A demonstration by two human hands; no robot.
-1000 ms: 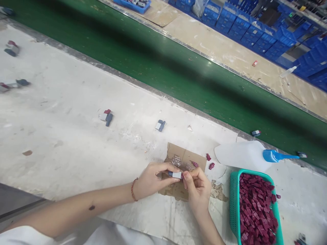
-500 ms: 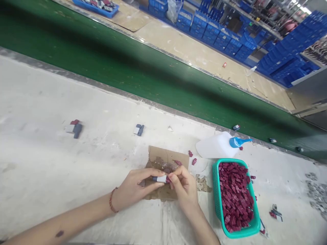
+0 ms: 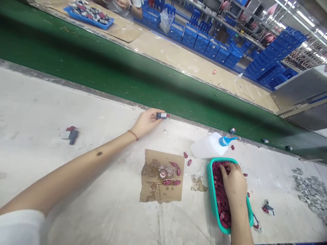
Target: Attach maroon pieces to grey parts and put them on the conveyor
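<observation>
My left hand reaches to the green belt's near edge, its fingers closed on a small dark grey and white plastic part with a maroon end. My right hand is down in the green basket, fingertips drawn together among many small maroon plastic pieces. Whether one is pinched is hidden. Between my hands lies a stained cardboard sheet with a round metallic thing in a glistening wet patch and several maroon pieces.
A white bottle with a blue nozzle lies behind the basket. The green belt crosses beyond, carrying several small parts. Another assembled part sits at left, loose grey pieces at right. Across the belt are a person's hands and a blue tray.
My hands were together over the cardboard, working on the part. My left hand has carried it forward to the belt edge; my right has moved right into the basket. The view has shifted.
</observation>
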